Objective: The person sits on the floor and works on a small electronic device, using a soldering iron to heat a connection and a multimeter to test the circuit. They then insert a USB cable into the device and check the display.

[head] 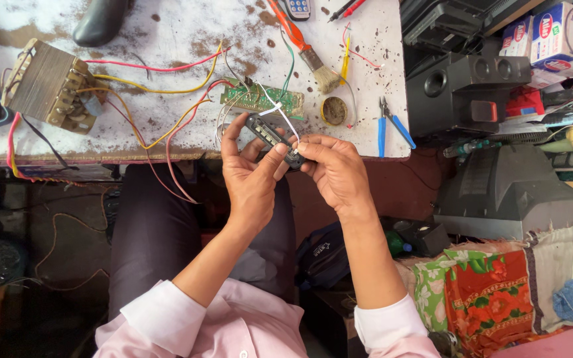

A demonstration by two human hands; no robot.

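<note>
Both my hands hold a small black rectangular module (270, 134) with a pale strip on its face, just in front of the white table's near edge. My left hand (250, 176) grips its lower left side, thumb and fingers around it. My right hand (333, 172) pinches its right end. White wires run from the module up to a green circuit board (263, 99) lying on the table. Red and yellow wires link the board to a tan transformer (51, 86) at the left.
On the stained white table (167, 40) lie a paintbrush with an orange handle (303, 50), a round tin (333, 111), blue-handled pliers (389, 126) and a small remote (298, 8). Black speakers (465, 86) and an old grey monitor (505, 192) crowd the right.
</note>
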